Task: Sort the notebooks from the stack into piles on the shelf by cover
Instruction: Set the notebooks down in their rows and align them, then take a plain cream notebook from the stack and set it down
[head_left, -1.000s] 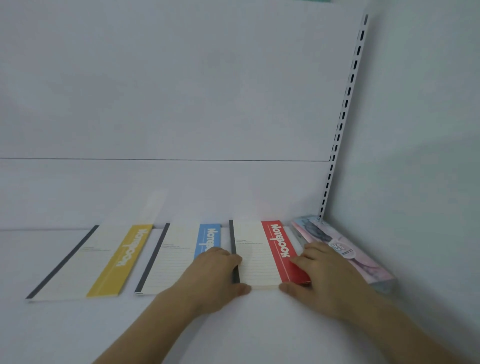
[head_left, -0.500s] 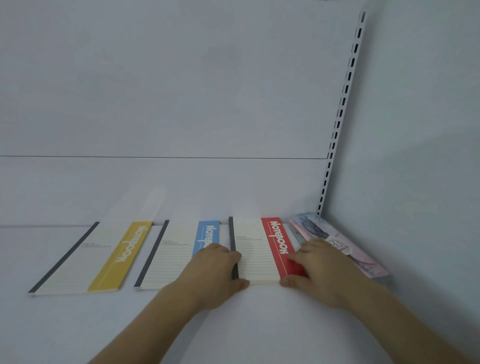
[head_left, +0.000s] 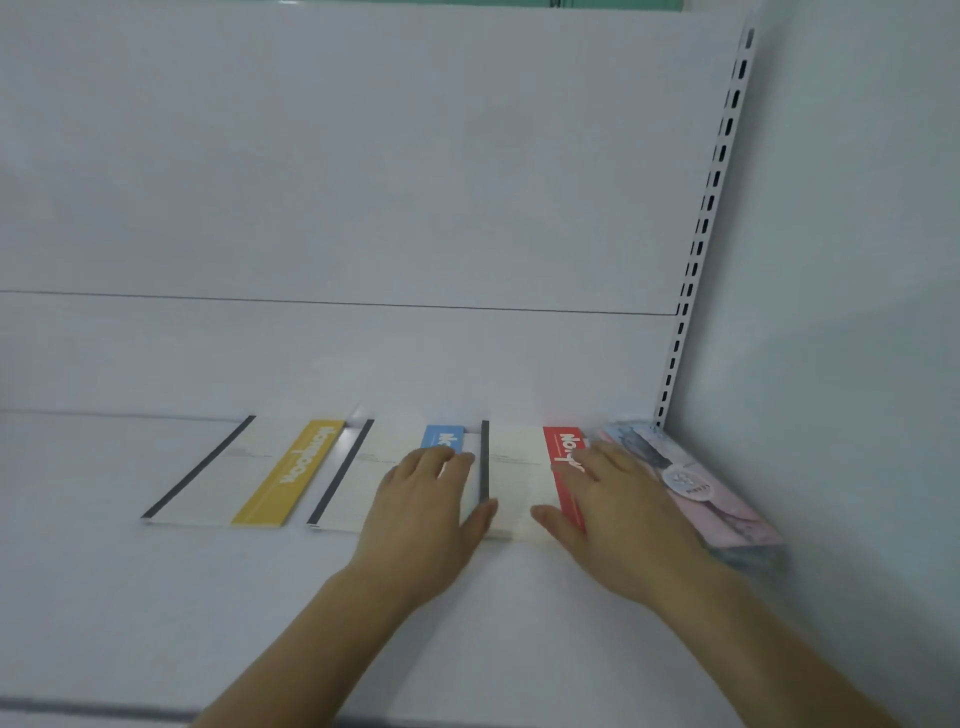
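Both hands lie on the red-banded notebook, which is flat on the white shelf.

Left hand: fingers straight, laid over the notebook's dark spine edge and partly over the blue-banded notebook just outside it. Thumb extended along the near edge of the red-banded one. Grip spread, nothing pinched.

Right hand: fingers straight, flat on the red band, thumb reaching inward along the near edge toward the left thumb; the two thumbs are apart. Grip spread, pressing rather than clasping.

Between the two hands: the cream, ruled part of the cover shows.

Outboard of the right hand: a stack of pink and blue patterned notebooks, touching or nearly touching the hand, against the side wall below a slotted upright.

Outboard of the left hand, past the blue-banded notebook: a yellow-banded notebook, apart from it, flat on the shelf.
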